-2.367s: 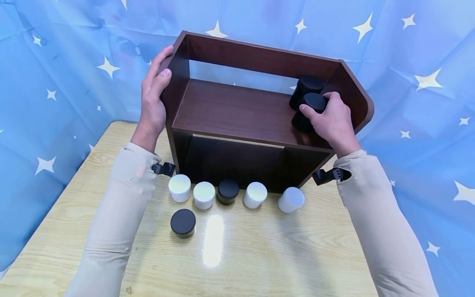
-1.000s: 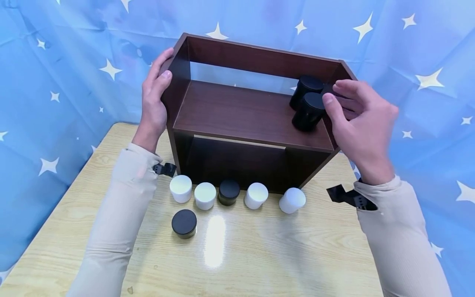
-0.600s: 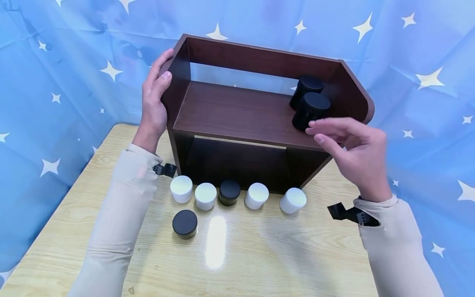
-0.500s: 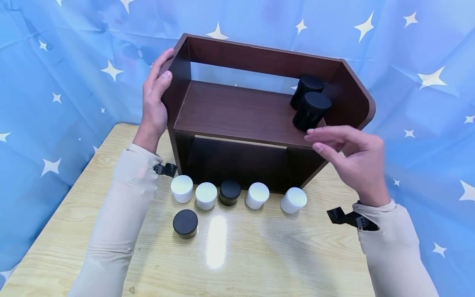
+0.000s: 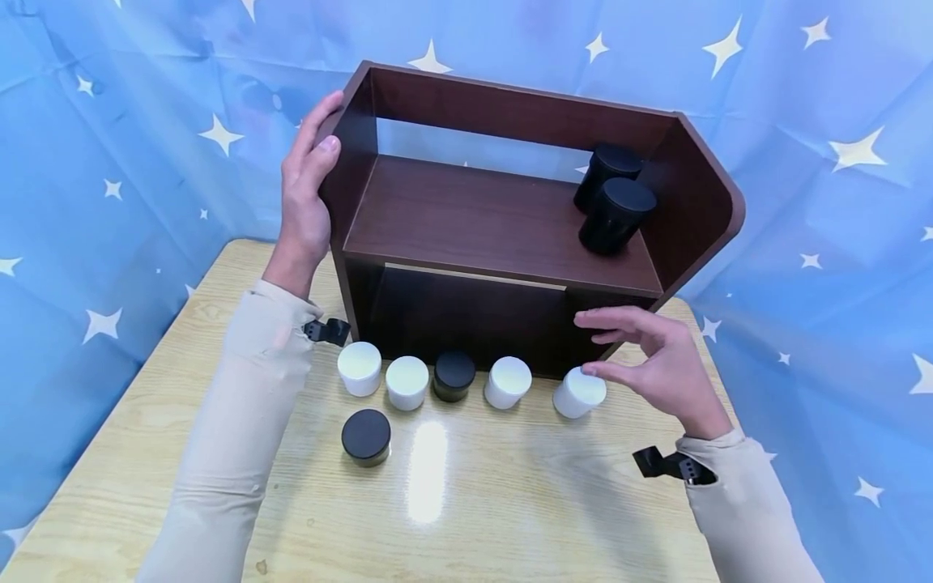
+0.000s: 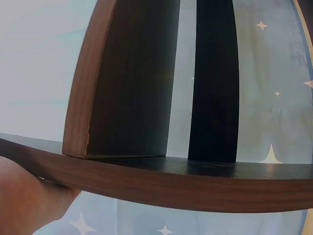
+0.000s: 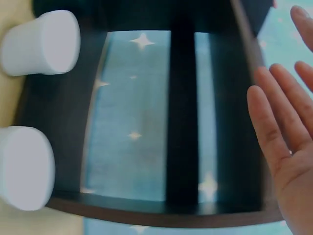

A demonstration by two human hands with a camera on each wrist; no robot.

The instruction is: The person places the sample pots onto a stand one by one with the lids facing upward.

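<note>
A dark brown two-tier shelf (image 5: 503,214) stands on the table. My left hand (image 5: 304,190) rests against the outside of its left side panel, fingers extended. In the left wrist view, part of that hand (image 6: 29,200) shows beyond the panel. My right hand (image 5: 652,356) hovers by the rightmost white jar (image 5: 579,393), fingers extended and thumb apart, holding nothing; whether the thumb touches the lid cannot be told. In the right wrist view, the palm and fingers (image 7: 274,115) are spread. Two black jars, a front one (image 5: 617,217) and a rear one (image 5: 608,170), stand at the upper tier's right end.
Before the shelf, a row holds more white jars, left (image 5: 359,368), second (image 5: 406,383) and fourth (image 5: 508,382), with a black jar (image 5: 453,376) among them. Another black jar (image 5: 367,437) stands nearer on the wooden table (image 5: 510,502). A blue star-patterned curtain (image 5: 131,162) hangs behind.
My right hand has let go of the front black jar on the upper tier and moved down to the rightmost white jar. The left hand has stayed on the side panel.
</note>
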